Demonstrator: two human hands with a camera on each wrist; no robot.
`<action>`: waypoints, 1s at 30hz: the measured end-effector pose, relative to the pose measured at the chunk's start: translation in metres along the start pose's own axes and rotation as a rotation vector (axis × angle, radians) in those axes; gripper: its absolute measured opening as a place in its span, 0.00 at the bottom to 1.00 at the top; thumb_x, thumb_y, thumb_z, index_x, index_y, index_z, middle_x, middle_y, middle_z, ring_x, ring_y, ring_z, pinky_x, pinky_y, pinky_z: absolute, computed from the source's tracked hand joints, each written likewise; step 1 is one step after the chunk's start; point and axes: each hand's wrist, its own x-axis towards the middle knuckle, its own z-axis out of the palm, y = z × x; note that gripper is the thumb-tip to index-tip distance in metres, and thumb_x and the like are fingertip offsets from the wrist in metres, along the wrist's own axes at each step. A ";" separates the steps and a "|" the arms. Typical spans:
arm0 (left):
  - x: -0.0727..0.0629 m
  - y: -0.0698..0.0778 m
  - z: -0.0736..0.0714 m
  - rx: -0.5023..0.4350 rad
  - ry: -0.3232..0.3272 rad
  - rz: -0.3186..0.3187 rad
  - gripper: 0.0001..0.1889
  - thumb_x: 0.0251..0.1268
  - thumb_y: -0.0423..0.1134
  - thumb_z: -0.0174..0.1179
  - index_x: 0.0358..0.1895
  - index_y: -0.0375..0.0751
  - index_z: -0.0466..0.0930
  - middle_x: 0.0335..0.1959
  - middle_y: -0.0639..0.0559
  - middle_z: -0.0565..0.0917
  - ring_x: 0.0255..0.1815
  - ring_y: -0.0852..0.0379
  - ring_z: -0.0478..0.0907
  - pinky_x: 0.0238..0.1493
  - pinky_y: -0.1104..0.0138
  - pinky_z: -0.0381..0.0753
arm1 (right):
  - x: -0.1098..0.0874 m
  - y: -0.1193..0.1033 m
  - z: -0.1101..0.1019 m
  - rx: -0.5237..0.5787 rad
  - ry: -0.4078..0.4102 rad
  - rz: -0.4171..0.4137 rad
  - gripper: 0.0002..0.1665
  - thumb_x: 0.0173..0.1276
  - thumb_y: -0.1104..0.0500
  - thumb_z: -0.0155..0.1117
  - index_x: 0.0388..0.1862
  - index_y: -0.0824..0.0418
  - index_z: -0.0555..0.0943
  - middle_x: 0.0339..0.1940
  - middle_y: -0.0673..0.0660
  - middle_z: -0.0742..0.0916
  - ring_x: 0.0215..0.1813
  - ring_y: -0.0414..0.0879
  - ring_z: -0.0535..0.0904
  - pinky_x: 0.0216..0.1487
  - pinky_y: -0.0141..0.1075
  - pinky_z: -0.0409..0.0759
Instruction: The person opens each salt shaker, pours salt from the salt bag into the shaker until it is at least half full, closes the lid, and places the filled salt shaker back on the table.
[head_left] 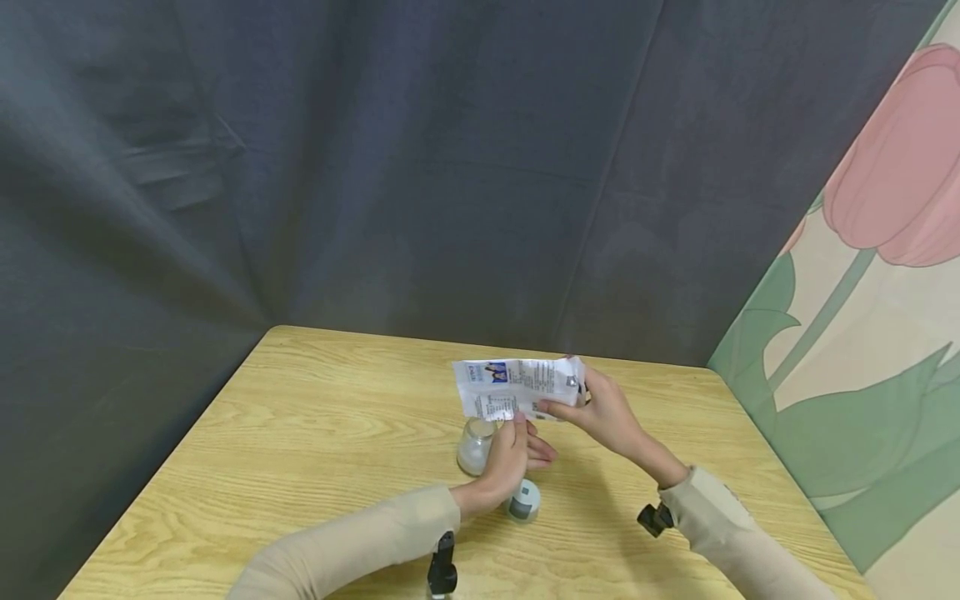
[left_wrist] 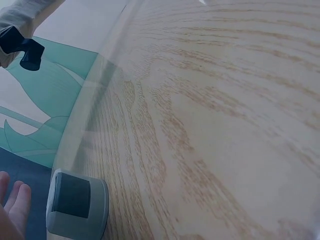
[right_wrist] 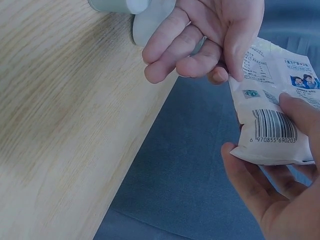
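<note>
A white, crinkled plastic packet (head_left: 517, 379) printed with dark text, a small blue picture and a black barcode (right_wrist: 276, 126) is held up above the worktop (head_left: 360, 400), a light yellow-brown surface with wood grain; the right hand (head_left: 609, 415) grips the packet at its right end, its thumb on the printed face and its other fingers underneath and behind; the left hand (head_left: 512, 456) pinches the packet's edge between thumb and forefinger, its remaining fingers spread away from the packet and holding nothing; the right wrist view shows both grips close up, with the barcode between the two hands. A rounded jar of clear glass (head_left: 472, 454) stands on the worktop just beside the left hand, which hides part of it, and in the head view the packet's lower edge appears close to the jar's mouth; a small, pale round container with a dark grey panel (head_left: 524, 500) stands near the left wrist, on the side toward the person. Both arms wear beige sleeves (head_left: 375, 533), each with a small black device (head_left: 442, 567) at the wrist; behind the worktop hangs a dark blue-grey curtain (head_left: 450, 183), and to the right rises a pale wall painted with a pink tulip (head_left: 892, 167) and green leaves.
</note>
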 end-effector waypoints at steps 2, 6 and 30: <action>-0.001 0.001 0.000 -0.003 -0.001 -0.001 0.22 0.85 0.44 0.27 0.42 0.32 0.66 0.33 0.30 0.83 0.40 0.29 0.83 0.42 0.54 0.88 | 0.000 0.001 0.000 -0.007 0.003 -0.005 0.27 0.56 0.62 0.79 0.55 0.58 0.80 0.46 0.54 0.88 0.40 0.44 0.85 0.27 0.33 0.83; -0.001 0.002 0.000 0.006 -0.007 0.004 0.22 0.85 0.46 0.27 0.43 0.31 0.66 0.32 0.33 0.84 0.38 0.34 0.85 0.43 0.55 0.88 | 0.000 0.000 0.000 -0.013 0.007 -0.008 0.27 0.56 0.62 0.79 0.55 0.58 0.80 0.46 0.54 0.88 0.39 0.43 0.85 0.27 0.33 0.83; -0.001 0.002 -0.001 0.019 -0.017 -0.006 0.23 0.85 0.47 0.26 0.43 0.32 0.66 0.31 0.39 0.85 0.38 0.40 0.86 0.42 0.61 0.88 | -0.002 0.000 0.001 0.003 0.000 -0.003 0.28 0.57 0.61 0.79 0.56 0.55 0.79 0.47 0.50 0.88 0.43 0.43 0.85 0.28 0.34 0.83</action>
